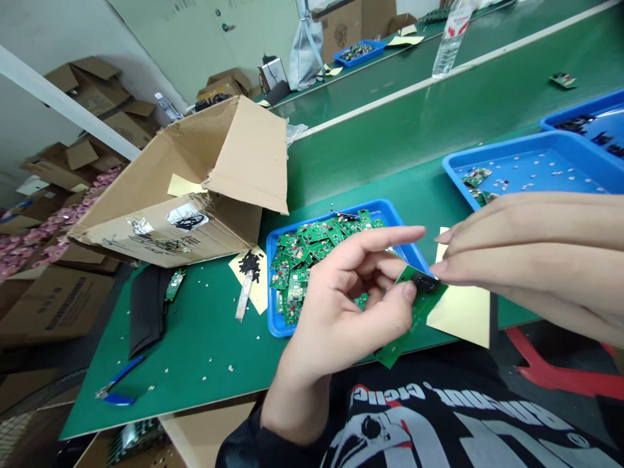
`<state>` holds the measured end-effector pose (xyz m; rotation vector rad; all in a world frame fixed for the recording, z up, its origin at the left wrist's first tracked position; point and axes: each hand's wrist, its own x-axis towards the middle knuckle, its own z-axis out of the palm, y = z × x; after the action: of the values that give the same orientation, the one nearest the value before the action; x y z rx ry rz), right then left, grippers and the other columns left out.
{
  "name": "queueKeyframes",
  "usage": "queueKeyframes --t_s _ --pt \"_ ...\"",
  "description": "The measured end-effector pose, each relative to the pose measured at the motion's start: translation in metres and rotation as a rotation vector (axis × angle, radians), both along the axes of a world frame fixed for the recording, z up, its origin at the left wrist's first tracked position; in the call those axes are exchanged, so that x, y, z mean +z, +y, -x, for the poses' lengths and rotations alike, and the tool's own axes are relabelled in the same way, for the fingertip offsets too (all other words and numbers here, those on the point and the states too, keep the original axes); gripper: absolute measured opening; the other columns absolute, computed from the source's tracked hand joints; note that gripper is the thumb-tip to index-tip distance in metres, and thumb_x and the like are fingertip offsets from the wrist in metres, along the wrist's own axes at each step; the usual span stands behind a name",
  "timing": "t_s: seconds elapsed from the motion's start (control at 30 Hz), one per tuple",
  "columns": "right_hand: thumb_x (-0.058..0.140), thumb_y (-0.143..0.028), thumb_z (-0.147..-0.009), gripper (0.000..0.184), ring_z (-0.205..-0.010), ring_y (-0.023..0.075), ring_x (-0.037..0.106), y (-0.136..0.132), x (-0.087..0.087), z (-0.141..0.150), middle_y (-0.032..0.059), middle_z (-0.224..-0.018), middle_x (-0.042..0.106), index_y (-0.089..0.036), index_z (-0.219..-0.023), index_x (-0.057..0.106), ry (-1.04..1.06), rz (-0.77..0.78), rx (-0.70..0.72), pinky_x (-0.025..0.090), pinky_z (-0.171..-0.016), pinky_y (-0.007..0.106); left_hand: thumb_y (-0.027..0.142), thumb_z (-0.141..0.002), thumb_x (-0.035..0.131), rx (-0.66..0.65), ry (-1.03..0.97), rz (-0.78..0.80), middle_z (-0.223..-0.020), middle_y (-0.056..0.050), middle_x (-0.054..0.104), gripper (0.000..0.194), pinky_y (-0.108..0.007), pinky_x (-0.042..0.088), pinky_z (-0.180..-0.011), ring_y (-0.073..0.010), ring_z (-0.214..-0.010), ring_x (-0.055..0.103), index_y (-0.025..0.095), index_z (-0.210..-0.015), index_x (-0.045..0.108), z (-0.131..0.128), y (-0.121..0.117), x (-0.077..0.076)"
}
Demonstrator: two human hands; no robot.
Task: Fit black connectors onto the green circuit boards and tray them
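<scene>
My left hand (351,299) pinches a green circuit board (423,311) between thumb and fingers, its index finger stretched out above the board. A black oval part (425,281) sits on the board near its upper edge. From the right comes my right hand (526,253), fingertips drawn together right beside the black part; what they pinch, if anything, is hidden. Behind my left hand is a blue tray (387,211) heaped with green circuit boards (312,244).
A cardboard box (219,218) stands at the back left. Small black pieces (249,263) lie on yellow paper, with blue-handled cutters (119,383) at the left edge. Another blue tray (517,153) and a water bottle (451,42) are to the right.
</scene>
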<state>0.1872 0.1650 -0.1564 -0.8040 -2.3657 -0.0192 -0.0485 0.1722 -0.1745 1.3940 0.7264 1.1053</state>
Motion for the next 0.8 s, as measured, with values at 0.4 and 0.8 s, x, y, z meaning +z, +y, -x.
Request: queueKeyframes --t_s 0.4,0.8 --pt "0.038 -0.024 -0.117 0.027 -0.093 0.0088 0.073 0.009 0.004 0.003 -0.0031 -0.112 0.074 -0.028 -0.112 0.064 0.012 0.039 0.125 0.064 -0.079 0.025 0.031 -0.087 0.087 -0.104 0.009 0.01 -0.073 -0.001 0.071 0.029 -0.019 0.054 -0.047 -0.0105 -0.052 0.06 0.023 -0.114 0.08 0.005 0.008 -0.009" --pt "0.047 -0.007 -0.111 0.022 -0.09 0.007 0.066 0.02 0.002 0.008 -0.0023 -0.097 0.07 -0.022 -0.111 0.063 0.019 0.116 0.293 0.055 -0.082 0.018 0.007 -0.078 0.085 -0.338 -0.032 0.16 -0.078 0.0 0.075 0.047 -0.019 0.055 -0.049 -0.0107 -0.055 0.064 0.026 -0.121 0.076 0.009 0.016 -0.01"
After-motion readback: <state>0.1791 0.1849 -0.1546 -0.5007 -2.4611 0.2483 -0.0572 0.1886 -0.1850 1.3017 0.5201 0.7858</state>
